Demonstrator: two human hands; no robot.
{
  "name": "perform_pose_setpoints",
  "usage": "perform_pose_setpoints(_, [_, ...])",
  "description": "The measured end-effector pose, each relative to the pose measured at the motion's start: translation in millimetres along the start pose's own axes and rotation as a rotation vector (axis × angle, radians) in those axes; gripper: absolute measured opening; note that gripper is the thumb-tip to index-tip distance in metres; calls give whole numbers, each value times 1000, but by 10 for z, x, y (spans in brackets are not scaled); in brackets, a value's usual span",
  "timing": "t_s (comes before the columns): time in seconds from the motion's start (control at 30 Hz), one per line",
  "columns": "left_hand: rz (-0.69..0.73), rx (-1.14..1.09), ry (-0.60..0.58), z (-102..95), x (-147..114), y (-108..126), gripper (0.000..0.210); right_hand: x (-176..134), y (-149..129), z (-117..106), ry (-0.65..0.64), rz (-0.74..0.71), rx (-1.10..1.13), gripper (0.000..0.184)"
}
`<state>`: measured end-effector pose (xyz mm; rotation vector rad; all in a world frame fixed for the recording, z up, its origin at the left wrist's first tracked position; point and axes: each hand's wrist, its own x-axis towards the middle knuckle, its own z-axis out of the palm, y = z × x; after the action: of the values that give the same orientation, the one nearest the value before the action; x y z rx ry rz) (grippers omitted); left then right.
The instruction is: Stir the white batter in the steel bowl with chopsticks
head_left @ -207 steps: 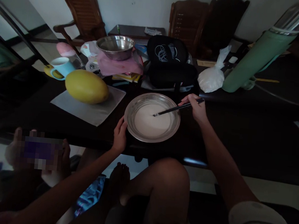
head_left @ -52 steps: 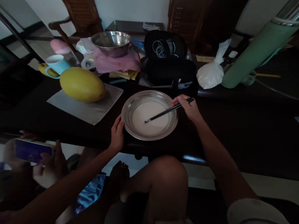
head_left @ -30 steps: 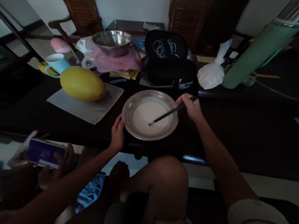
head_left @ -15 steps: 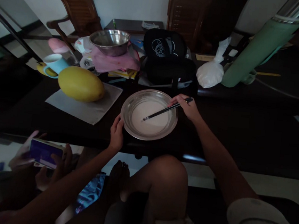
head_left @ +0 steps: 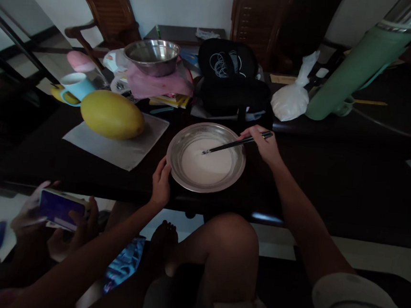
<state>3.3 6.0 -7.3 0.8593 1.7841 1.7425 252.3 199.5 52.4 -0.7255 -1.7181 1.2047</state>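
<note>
The metal bowl of white liquid sits on the tabletop between the hands, touching the left hand, whose grip I cannot tell; the right hand pinches chopsticks, their length slanting leftward down to the liquid.

Bowl on tbl, liquid in it; fruit on mat to L; bag behind; flask back R.

Bare left hand is sitting lower, fingers kinda bent; bare right hand is pinching higher up, bare forearms angling inward.
</note>
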Motion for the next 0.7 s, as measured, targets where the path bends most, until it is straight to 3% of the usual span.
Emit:
perform_pose_setpoints(0.13, [-22, -11, 10, 5, 2, -3, 50, 21, 30, -37, 95, 9, 64, 46])
perform_pose_setpoints(0.27, [-31, -18, 12, -3, 13, -40, 52, -12, -20, 36, -55, 7, 52, 44])
perform_pose_setpoints(0.33, [-41, -40, 17, -7, 20, -63, 54, -16, -33, 43, -69, -8, 11, 42])
perform_pose_setpoints(0.53, [-16, -25, 18, -2, 12, -35, 50, 25, 26, -28, 101, -2, 51, 46])
perform_pose_setpoints(0.7, [-22, -22, 12, -1, 8, -14, 49, -2, 4, 24, -82, -10, 16, 43])
